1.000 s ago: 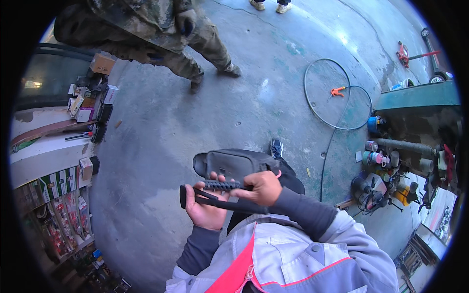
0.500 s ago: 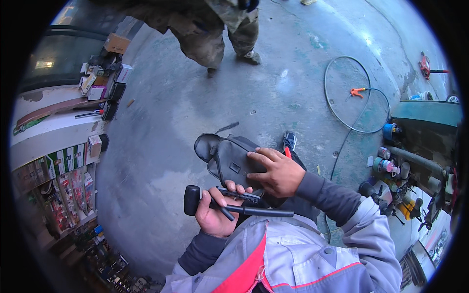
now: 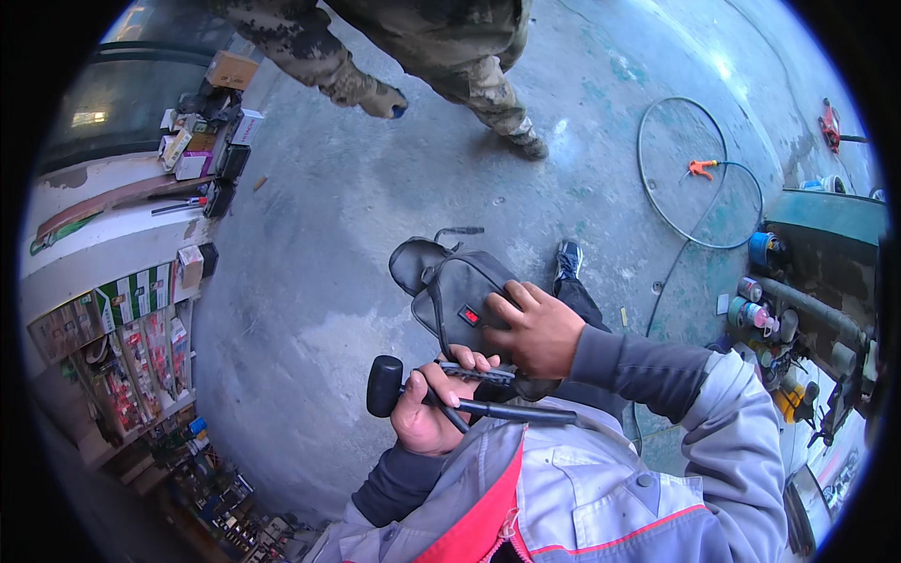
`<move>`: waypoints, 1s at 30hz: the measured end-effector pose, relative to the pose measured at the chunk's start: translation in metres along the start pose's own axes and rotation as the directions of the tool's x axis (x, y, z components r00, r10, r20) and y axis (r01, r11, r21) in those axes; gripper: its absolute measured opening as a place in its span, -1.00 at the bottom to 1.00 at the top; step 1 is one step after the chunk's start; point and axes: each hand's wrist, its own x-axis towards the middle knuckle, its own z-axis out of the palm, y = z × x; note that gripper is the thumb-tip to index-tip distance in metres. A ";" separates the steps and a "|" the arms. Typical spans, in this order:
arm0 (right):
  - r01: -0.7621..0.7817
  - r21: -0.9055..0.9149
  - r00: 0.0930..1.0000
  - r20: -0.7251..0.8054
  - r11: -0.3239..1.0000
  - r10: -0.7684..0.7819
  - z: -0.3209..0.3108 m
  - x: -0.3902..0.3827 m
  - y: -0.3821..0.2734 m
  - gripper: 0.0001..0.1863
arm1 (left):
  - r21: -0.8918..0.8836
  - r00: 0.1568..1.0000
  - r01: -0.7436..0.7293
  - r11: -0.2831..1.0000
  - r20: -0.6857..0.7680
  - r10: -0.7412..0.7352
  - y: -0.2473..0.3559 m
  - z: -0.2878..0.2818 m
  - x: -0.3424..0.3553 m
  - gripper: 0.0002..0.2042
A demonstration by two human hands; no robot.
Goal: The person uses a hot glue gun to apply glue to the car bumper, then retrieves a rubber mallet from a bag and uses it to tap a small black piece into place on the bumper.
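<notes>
My left hand (image 3: 427,403) is closed round a black mallet (image 3: 383,387), whose handle lies across my front, and a dark ridged piece (image 3: 488,375). Above it, a grey-black bag (image 3: 441,291) with straps and a small red patch (image 3: 469,315) lies tilted against my body, one end pointing away from me. My right hand (image 3: 535,328) is on the bag with its fingers bent over it, their tips partly hidden. My shoe (image 3: 569,263) shows just beyond the bag.
A person in camouflage (image 3: 488,94) stands ahead. Shelves with boxes and packaged goods (image 3: 141,347) line the left. On the right are a coiled hose with an orange air gun (image 3: 702,169), a bench edge (image 3: 826,205) with cans and tools (image 3: 755,314), and a red jack (image 3: 830,122).
My right hand has left the ridged piece and moved up onto the bag, whose end flap and straps now stand out. The person in camouflage has shifted right and closer.
</notes>
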 end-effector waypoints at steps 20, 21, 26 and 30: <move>-0.302 0.496 0.754 -0.399 0.814 0.522 0.016 -0.058 0.036 -0.56 | 0.009 0.994 -0.031 0.999 -0.101 0.032 0.011 0.006 0.000 -0.50; -0.318 0.785 0.646 -0.231 0.531 0.727 0.027 -0.074 0.047 -0.50 | 0.003 0.994 -0.024 1.000 -0.103 0.024 0.013 0.009 0.000 -0.50; -0.222 0.931 0.655 0.362 -0.290 0.663 0.132 -0.100 0.089 -0.28 | -0.029 0.992 0.006 1.000 -0.129 -0.010 0.031 0.026 0.004 -0.51; -0.377 0.842 0.364 0.518 -0.386 0.774 0.198 -0.081 0.095 -0.09 | -0.014 0.996 0.001 1.000 -0.084 -0.002 0.046 0.040 0.006 -0.55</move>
